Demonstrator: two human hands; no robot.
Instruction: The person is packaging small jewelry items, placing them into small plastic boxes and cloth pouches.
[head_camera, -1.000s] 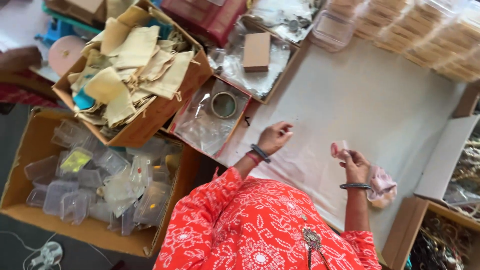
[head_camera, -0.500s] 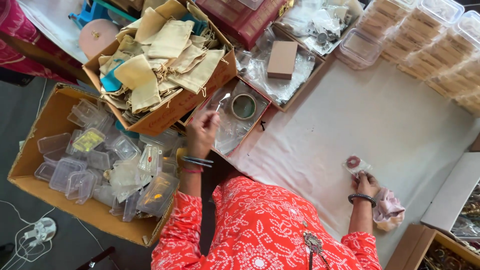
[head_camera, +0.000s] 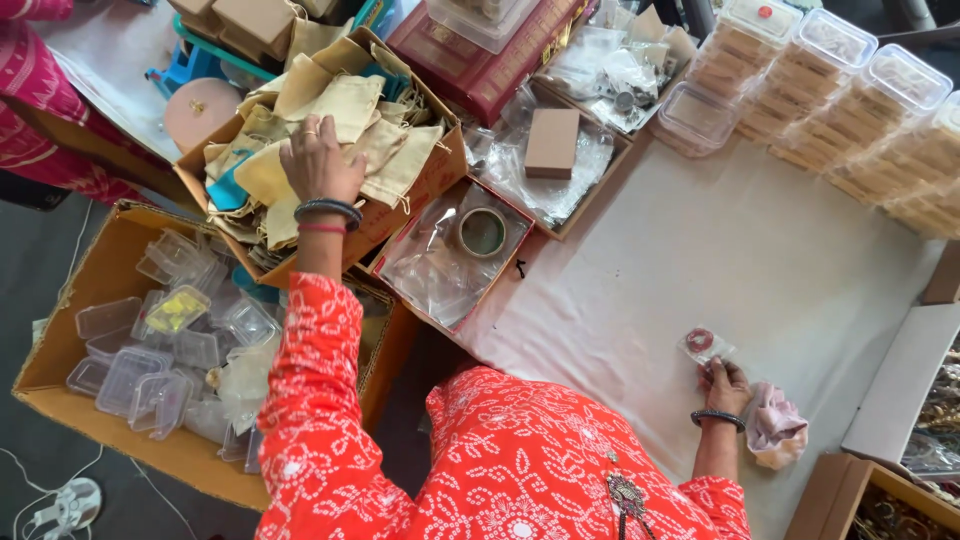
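Note:
My left hand (head_camera: 320, 160) reaches up into a cardboard box (head_camera: 430, 185) full of beige cloth pouches (head_camera: 345, 105) and rests palm down on them; whether it grips one I cannot tell. My right hand (head_camera: 727, 385) lies on the white cloth (head_camera: 720, 260) at lower right, fingers on a small clear plastic packet (head_camera: 703, 345) with a reddish ring inside. A pink cloth (head_camera: 775, 430) sits just right of that wrist.
A large cardboard box (head_camera: 60, 330) of clear plastic containers stands at lower left. A shallow tray (head_camera: 400, 300) holds plastic bags and a tape roll (head_camera: 482, 232). Stacked lidded plastic boxes (head_camera: 850, 90) line the upper right. Another person's red sleeve (head_camera: 40, 100) shows at far left.
My left hand moved from the white cloth, past the tape-roll tray, up onto the cloth pouches. My right hand lowered the small packet onto the cloth and stays there.

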